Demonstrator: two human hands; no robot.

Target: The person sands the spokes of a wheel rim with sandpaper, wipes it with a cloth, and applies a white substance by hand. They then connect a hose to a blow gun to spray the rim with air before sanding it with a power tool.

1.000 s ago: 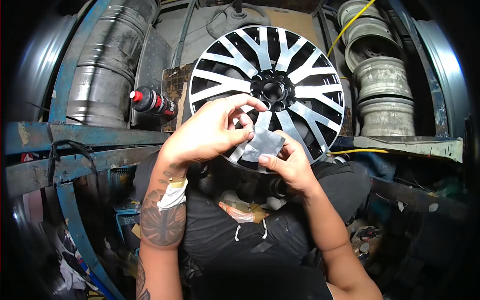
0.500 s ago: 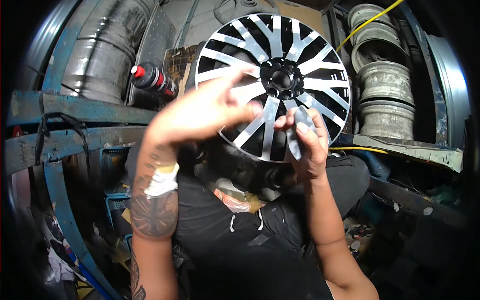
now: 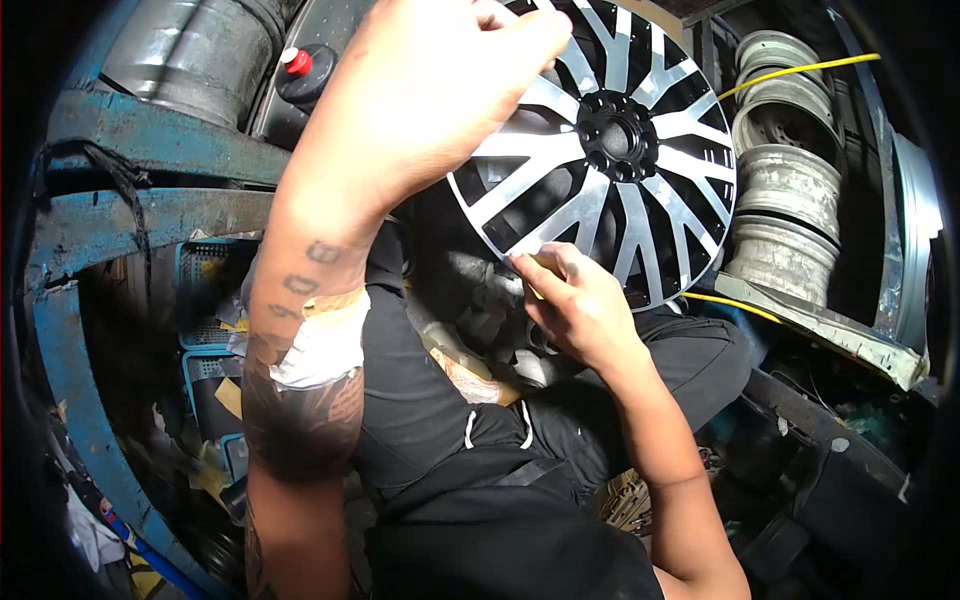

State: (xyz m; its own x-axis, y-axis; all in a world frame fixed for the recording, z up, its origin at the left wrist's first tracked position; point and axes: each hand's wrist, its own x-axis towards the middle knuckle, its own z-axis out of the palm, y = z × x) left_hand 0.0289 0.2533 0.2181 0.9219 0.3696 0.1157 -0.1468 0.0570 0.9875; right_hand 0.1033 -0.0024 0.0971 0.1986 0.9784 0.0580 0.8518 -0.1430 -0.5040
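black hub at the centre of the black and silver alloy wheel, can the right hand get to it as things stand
Probably yes: the right hand is at the lower rim of the black and silver alloy wheel, and nothing covers the spokes between it and the black hub.

My left hand [image 3: 450, 80] is raised high, fingers loosely curled, forearm upright. My right hand [image 3: 575, 305] sits lower, fingertips pinched together.

No readable txt, brand or nr anywhere. Forearm of left hand [image 3: 440, 90] has small dark tattoo marks, too blurred to read; bottle [image 3: 305, 75] w/ red cap shows no legible label
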